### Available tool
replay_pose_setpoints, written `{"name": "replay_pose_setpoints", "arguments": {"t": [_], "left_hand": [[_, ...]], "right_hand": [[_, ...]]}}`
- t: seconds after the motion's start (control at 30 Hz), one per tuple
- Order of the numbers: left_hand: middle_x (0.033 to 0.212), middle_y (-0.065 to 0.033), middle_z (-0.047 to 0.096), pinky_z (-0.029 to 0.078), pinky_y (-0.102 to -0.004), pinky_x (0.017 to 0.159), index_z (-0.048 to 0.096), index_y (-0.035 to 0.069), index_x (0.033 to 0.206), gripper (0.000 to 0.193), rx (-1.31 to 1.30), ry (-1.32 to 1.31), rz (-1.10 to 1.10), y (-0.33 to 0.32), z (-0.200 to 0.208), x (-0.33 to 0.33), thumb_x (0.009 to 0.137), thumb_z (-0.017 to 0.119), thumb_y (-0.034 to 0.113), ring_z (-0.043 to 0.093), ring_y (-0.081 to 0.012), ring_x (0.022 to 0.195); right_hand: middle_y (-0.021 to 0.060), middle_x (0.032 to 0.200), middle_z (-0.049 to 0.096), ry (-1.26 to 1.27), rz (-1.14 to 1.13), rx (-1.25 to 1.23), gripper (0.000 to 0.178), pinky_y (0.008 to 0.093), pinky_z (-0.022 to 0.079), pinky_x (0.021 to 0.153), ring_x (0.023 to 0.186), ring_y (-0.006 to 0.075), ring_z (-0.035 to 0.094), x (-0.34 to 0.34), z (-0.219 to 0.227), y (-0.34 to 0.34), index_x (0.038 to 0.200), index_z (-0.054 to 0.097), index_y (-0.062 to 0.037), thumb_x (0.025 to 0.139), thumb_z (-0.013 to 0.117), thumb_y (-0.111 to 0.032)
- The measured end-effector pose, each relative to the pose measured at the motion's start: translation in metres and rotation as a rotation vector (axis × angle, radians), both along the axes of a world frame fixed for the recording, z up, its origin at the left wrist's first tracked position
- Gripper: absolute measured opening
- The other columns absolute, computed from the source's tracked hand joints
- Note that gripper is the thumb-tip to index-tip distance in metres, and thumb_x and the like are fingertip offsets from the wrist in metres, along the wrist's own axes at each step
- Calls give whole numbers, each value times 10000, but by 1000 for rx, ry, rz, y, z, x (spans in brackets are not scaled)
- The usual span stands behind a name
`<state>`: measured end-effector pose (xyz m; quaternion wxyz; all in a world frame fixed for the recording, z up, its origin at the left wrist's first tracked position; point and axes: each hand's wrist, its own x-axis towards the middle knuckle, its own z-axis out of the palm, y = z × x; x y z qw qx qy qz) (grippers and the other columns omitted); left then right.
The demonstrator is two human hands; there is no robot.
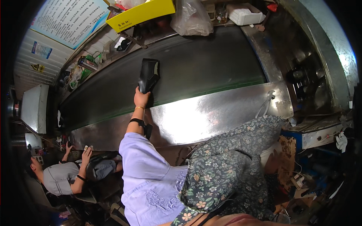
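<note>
Worn on the head, one fisheye camera looks down from nearby onto the dark belt (pixel 203 60).

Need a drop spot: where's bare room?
Free: flat black belt right of the black shoe-like piece in the left hand; shiny steel ledge between belt and dark floral cloth. Crowded: behind the belt, yellow rectangular box, translucent plastic bag.

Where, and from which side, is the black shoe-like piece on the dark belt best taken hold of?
By the near end of the black shoe-like piece, coming from the person's side, I would say: it lies lengthwise away from the body, so this end is closest, and the left hand holds it there.
</note>
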<state>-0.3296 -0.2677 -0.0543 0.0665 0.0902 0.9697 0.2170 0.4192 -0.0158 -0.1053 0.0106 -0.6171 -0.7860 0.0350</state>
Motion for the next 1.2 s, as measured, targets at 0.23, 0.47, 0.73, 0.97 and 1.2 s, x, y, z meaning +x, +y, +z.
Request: {"name": "replay_pose_setpoints", "arguments": {"t": [0.23, 0.47, 0.73, 0.97, 1.2], "left_hand": [[1062, -133, 680, 546, -391, 823, 558, 5, 1256, 575, 939, -800, -144, 21, 38, 60, 761, 743, 232, 674, -263, 964], [1224, -198, 637, 531, -470, 949, 544, 25, 1314, 554, 1618, -2162, -257, 115, 24, 323, 852, 651, 311, 624, -348, 1115], [1556, -138, 323, 303, -376, 1145, 243, 42, 1536, 948, 1196, -1262, -1248, 212, 78, 432, 866, 680, 552, 335, -283, 1430], [1480, -229, 407, 302, -412, 1153, 436, 2, 1415, 775, 735, -697, -1521, 260, 52, 465, 793, 814, 268, 372, -360, 1397], [1395, -172, 538, 373, -380, 1110, 535, 19, 1321, 549, 739, -696, -1554, 288, 44, 466, 839, 748, 173, 484, -326, 1324]], "right_hand": [[182, 1338, 584, 777, -42, -93, 252, 387, 420, 1043, 1257, 315, 533, -36, 49, 44, 1198, 642, 2, 991, 520, -73], [166, 1455, 487, 1300, 528, -336, 753, 360, 419, 1059, 1289, 262, 519, -153, 195, 78, 1495, 332, -2, 903, 727, -248], [112, 1228, 666, 1332, 116, 130, 275, 303, 447, 1002, 1158, 172, 595, -109, 232, 40, 1240, 623, 9, 1000, 514, -68], [233, 997, 703, 1021, 122, -184, 330, 380, 540, 823, 982, 355, 690, -106, 135, 9, 1242, 630, -40, 970, 601, -224], [179, 699, 538, 1086, -96, -98, 210, 362, 448, 619, 638, 201, 514, -69, 92, -27, 907, 575, 15, 982, 596, -180]]}}
